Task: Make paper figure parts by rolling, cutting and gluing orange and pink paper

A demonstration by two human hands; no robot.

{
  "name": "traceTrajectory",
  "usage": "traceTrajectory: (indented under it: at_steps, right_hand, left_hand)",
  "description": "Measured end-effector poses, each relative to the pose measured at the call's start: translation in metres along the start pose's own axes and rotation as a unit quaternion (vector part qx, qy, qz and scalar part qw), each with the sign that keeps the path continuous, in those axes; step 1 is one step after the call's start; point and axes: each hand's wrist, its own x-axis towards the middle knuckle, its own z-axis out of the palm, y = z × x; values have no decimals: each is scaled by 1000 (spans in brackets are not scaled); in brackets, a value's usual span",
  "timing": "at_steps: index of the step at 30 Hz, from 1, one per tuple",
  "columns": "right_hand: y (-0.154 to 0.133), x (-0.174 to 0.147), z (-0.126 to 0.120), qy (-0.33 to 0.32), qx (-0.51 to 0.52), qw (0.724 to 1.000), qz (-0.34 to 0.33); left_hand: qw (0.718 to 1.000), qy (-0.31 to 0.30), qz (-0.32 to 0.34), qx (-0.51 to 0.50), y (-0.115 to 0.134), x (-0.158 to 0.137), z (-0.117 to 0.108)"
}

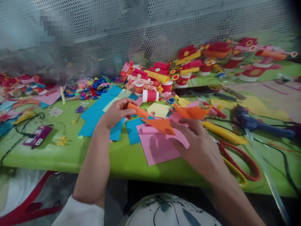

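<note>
In the head view, the left hand (115,112)'s grip pinches an orange paper tube (141,111), already rolled, above the green desk (68,152). The right hand (199,147) spreads thumb and fingers beside an orange paper piece (161,125), not rolled; whether they touch, I can't tell. Assembled paper-cup models (183,80) stand behind.

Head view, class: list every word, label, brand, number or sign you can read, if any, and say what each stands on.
None can be read.
Purple box: pale patches, too small and blurred to read.
White tag: dark marks, too small to read.
Red cups: yellow marks, too blurred to make out as words.
Shirt: dark print; I cannot tell whether any is lettering.
</note>
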Motion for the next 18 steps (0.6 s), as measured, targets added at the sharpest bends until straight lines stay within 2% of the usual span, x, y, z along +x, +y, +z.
traceTrajectory:
  at_steps: [3, 7, 10, 13, 15, 18]
  right_hand:
    - [6, 3, 7, 12, -59, 998, -32]
    - [6, 9, 9, 32, -34, 998, -29]
    - [4, 11, 7, 60, 49, 996, 36]
    - [2, 10, 2, 67, 141, 979, 127]
    - [0, 9, 0, 68, 207, 956, 195]
    - [-4, 9, -2, 82, 322, 905, 266]
  left_hand:
    - [998, -37, -15, 45, -2, -1, -6]
    - [987, -113, -18, 112, -6, -3, -12]
    - [981, -138, -16, 138, -9, -2, -15]
    - [977, -136, -32, 158, -12, -1, -16]
    - [975, -132, -53, 170, -14, 0, -17]
    - [969, -126, -70, 201, -17, 2, -17]
